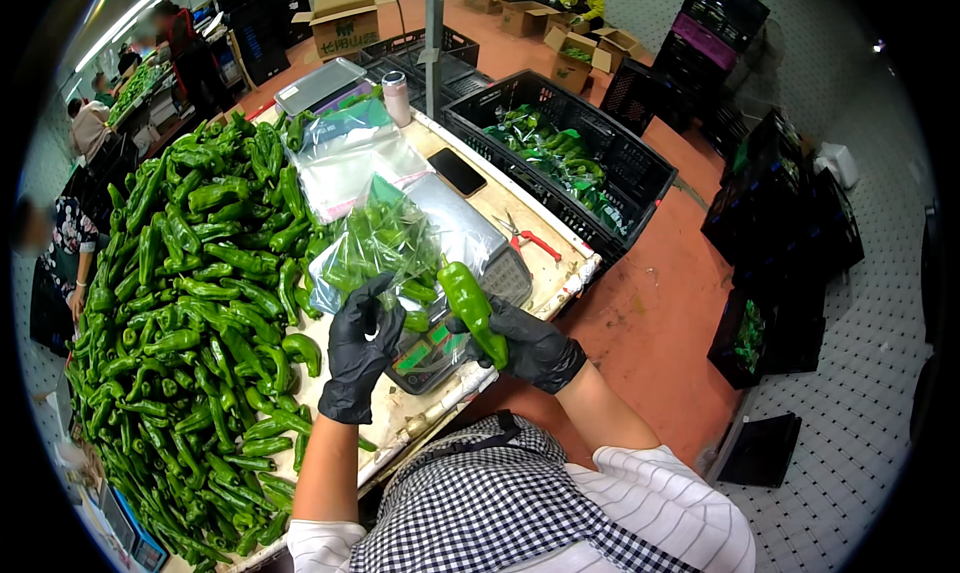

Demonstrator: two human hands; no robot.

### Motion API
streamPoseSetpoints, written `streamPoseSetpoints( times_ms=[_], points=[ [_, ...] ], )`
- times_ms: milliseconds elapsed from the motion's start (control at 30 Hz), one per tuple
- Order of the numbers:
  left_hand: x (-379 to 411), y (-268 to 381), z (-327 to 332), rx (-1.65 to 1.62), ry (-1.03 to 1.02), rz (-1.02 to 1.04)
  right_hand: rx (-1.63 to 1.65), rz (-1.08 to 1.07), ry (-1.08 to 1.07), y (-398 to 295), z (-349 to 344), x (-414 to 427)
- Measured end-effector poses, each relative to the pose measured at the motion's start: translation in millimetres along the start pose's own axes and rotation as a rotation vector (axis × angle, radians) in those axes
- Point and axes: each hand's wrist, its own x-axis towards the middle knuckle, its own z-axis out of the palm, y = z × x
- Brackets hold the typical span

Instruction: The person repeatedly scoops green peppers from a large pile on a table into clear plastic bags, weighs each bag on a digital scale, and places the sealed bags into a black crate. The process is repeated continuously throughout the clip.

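My right hand (525, 340), in a black glove, holds one green pepper (466, 295) by its lower end, tip downward. My left hand (364, 344), also gloved in black, has its fingers at the near edge of a clear plastic bag (382, 235) filled with green peppers. This bag lies on a digital weighing scale (480, 258), whose display is partly covered by the bag. Left of the scale a big heap of green peppers (195, 310) spreads over the table (386, 430). Flat empty bags (352, 153) are stacked behind the filled one.
A smartphone (457, 172), red-handled pruning shears (529, 237) and a pink bottle (396, 99) stand or lie along the table's right side. Beyond that edge, a black crate (555, 100) holds bagged peppers. A metal post (434, 48) rises behind. A person (67, 250) is at the far left.
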Motion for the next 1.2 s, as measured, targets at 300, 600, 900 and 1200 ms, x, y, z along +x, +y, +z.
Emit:
streamPoseSetpoints(
  times_ms=[300,600,900,1200],
  points=[
    [-48.0,-14.8,23.4,0.421,0.205,0.138,-1.041,-0.157,0.137,40.6,-44.4,29.6],
    [-54.8,-12.9,45.0,0.419,0.292,0.224,-2.214,-0.895,0.063,72.6,-40.0,149.6],
    [-99.9,-71.1,64.4,-0.036,0.325,-0.325,-2.253,-0.63,0.179,60.7,-57.0,80.8],
    [-94.4,-52.2,69.9,-0.046,0.122,-0.191,-2.192,-0.654,0.19,97.3,-70.8,140.3]
  ],
)
